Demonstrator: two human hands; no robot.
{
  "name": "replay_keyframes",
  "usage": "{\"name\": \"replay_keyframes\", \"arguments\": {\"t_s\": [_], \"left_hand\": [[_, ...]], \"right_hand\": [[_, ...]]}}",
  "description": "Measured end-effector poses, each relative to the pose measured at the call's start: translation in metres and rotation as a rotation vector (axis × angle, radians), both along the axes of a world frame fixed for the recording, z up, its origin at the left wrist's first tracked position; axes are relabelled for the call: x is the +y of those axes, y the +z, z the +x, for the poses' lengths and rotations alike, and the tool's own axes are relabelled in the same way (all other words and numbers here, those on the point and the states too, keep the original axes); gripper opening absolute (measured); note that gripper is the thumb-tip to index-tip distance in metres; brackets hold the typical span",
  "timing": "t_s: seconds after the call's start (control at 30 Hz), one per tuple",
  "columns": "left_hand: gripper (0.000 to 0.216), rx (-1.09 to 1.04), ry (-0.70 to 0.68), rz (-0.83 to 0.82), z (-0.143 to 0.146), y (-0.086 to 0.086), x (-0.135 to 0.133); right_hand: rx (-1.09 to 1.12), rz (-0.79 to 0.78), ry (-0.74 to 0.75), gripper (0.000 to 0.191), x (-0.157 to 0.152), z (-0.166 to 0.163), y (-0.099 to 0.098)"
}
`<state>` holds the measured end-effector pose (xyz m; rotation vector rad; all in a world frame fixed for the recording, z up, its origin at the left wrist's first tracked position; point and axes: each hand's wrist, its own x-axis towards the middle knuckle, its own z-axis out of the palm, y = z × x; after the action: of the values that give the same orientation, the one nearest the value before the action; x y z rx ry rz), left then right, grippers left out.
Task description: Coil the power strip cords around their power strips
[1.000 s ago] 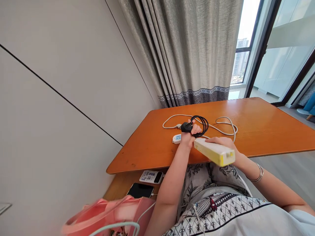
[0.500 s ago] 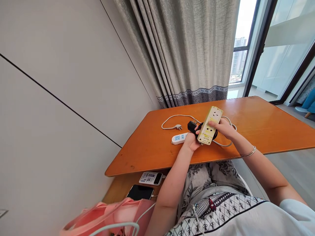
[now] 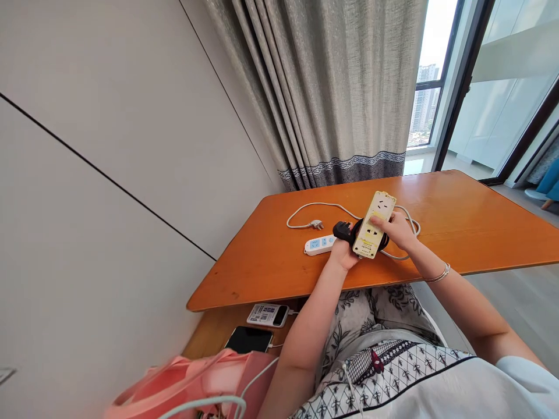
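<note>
Over the orange wooden table I hold a yellowed power strip with its sockets facing up. My right hand grips it from the right side, thumb on its face. My left hand is closed on the strip's black plug and its coiled black cord, which shows just under the strip. A small white power strip with blue sockets lies on the table beside my left hand. Its white cord loops away to a white plug.
A grey curtain hangs behind the table, with a window at the right. On a lower shelf at the left lie a power bank and a black phone. A pink bag sits at the bottom left.
My right hand has brought the yellowed strip up from near the table's front edge and turned it sockets up, against the black plug and coil in my left hand.
</note>
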<state>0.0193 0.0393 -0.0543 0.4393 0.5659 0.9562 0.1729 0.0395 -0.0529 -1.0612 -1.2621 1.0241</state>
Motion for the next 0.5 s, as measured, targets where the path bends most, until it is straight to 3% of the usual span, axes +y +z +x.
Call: {"name": "replay_keyframes", "arguments": {"t_s": [0.1, 0.2, 0.37, 0.5], "left_hand": [[0.035, -0.005, 0.101, 0.012, 0.000, -0.001, -0.001], [0.038, -0.024, 0.179, 0.143, 0.000, -0.007, -0.007], [0.046, 0.143, 0.288, 0.427, 0.009, -0.029, -0.014], [0.043, 0.357, 0.344, 0.495, 0.010, -0.040, 0.000]], "right_hand": [[0.033, 0.013, -0.091, 0.057, 0.005, 0.000, -0.004], [0.153, 0.006, -0.152, 0.057, 0.012, 0.001, -0.007], [0.292, -0.040, -0.109, 0.054, 0.017, 0.000, -0.010], [0.254, -0.142, -0.028, 0.043, 0.016, 0.006, -0.009]]}}
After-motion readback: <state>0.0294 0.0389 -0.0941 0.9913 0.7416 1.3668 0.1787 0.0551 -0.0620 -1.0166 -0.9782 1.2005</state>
